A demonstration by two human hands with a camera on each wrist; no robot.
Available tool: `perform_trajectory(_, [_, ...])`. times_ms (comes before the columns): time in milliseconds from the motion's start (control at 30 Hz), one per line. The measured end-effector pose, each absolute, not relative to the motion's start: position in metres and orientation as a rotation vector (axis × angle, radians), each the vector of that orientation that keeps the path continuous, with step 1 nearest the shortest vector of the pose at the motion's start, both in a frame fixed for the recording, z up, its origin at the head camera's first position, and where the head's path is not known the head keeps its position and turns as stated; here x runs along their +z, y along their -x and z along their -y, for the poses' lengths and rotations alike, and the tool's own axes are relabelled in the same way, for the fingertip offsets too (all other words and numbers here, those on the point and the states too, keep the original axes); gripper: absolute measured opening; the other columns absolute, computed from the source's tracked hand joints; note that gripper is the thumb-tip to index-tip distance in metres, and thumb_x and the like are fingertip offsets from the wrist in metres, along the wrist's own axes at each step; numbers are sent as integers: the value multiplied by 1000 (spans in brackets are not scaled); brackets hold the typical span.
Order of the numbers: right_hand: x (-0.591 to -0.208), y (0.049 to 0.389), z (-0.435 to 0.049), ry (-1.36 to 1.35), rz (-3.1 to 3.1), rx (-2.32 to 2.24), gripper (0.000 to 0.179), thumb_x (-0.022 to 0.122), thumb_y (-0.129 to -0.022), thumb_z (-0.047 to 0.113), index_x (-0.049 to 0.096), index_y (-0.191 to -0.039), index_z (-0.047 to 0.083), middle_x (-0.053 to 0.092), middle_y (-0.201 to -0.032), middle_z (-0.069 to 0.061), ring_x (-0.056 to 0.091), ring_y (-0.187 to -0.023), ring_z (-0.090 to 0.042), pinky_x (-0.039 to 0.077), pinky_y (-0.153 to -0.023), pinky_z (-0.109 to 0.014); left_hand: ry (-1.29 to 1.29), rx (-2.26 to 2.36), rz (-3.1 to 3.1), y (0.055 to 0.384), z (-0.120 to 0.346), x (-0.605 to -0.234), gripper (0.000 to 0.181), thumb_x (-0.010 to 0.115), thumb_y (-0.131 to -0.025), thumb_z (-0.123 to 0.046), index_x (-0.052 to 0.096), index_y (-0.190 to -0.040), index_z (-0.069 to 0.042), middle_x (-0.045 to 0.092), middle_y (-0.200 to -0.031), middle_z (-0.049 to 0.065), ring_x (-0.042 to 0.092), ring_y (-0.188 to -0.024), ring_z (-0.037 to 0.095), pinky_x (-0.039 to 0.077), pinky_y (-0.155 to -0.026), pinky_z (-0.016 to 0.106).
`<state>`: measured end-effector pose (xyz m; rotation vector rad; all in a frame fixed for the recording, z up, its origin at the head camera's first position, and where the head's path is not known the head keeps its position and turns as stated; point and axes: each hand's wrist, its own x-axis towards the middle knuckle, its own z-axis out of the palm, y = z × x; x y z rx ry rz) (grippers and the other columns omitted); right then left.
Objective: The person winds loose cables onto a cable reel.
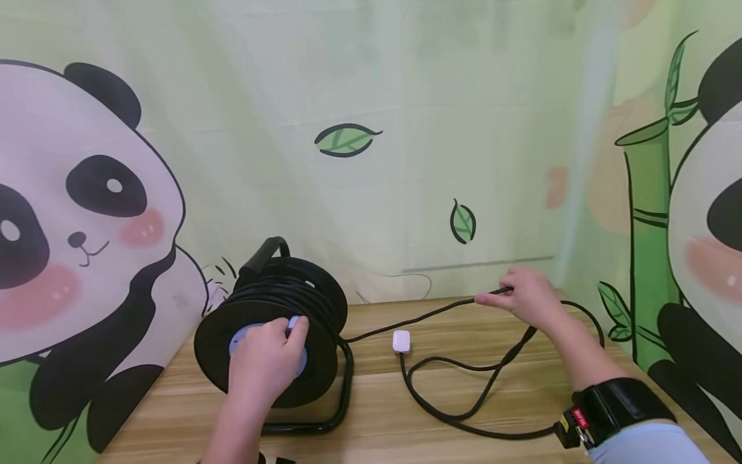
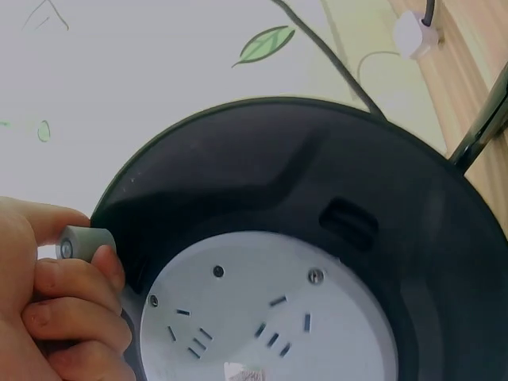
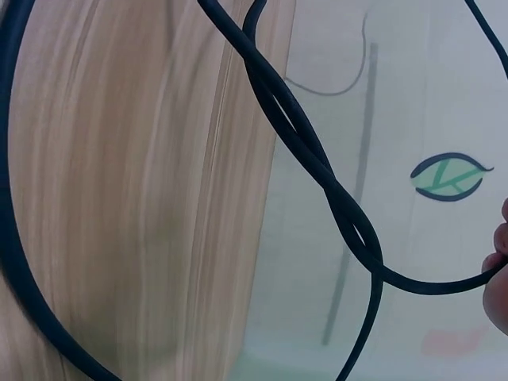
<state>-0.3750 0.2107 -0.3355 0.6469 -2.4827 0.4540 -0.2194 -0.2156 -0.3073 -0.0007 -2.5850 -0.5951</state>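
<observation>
A black cable reel (image 1: 269, 322) with a tubular stand stands at the left of the wooden table, several turns of cable wound on its drum. My left hand (image 1: 263, 357) pinches the small crank knob (image 2: 86, 243) on the reel's face, beside the pale blue socket panel (image 2: 262, 317). From the drum the black cable (image 1: 429, 316) runs up to the right, where my right hand (image 1: 530, 296) pinches it between thumb and fingers above the table. Past that hand the cable hangs down in twisted loops, plainly crossed in the right wrist view. Its white plug (image 1: 401, 341) lies near the table's middle.
Behind the table (image 1: 371, 386) hangs a pale green curtain (image 1: 464, 129) printed with pandas, bamboo and leaves. The reel's black tube foot (image 1: 313, 426) reaches forward on the wood. Loose cable loops lie across the right half.
</observation>
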Motion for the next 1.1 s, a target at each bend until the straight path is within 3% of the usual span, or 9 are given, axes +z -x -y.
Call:
perform_trajectory(67, [-337, 373, -208, -694, 2459, 441, 62, 70, -78, 58, 26, -56, 20, 27, -60, 2, 25, -52, -15, 24, -49, -29, 8, -596, 2612, 220, 212, -309, 52, 39, -100, -48, 51, -61, -15, 50, -58, 3, 49, -55, 20, 39, -47, 36])
perform_trajectory(300, [-338, 368, -197, -769, 2449, 478, 62, 70, -78, 59, 26, -55, 20, 26, -60, 3, 24, -52, -14, 24, -49, -28, 35, -577, 2652, 221, 204, -316, 48, 44, -99, -41, 50, -59, -14, 51, -61, 3, 49, -56, 20, 38, -46, 36])
perform_trajectory(533, [-339, 367, -186, -867, 2429, 442, 59, 69, -79, 58, 29, -53, 22, 28, -60, 5, 24, -51, -13, 24, -48, -27, 55, -608, 2733, 226, 194, -325, 48, 46, -95, -37, 40, -54, -14, 31, -53, -1, 38, -47, 19, 31, -43, 33])
perform_trajectory(767, [-336, 362, -172, -923, 2427, 495, 59, 67, -79, 60, 31, -53, 22, 30, -60, 5, 26, -51, -12, 25, -47, -26, 55, -620, 2800, 229, 190, -330, 47, 48, -93, -36, 44, -52, -14, 41, -50, 0, 43, -45, 18, 33, -40, 32])
perform_trajectory(1100, [-335, 362, -157, -973, 2471, 489, 57, 66, -81, 59, 33, -53, 21, 31, -62, 5, 27, -51, -11, 27, -47, -26, 82, -593, 2892, 230, 189, -334, 48, 50, -92, -35, 43, -49, -15, 40, -47, -1, 42, -43, 17, 31, -40, 31])
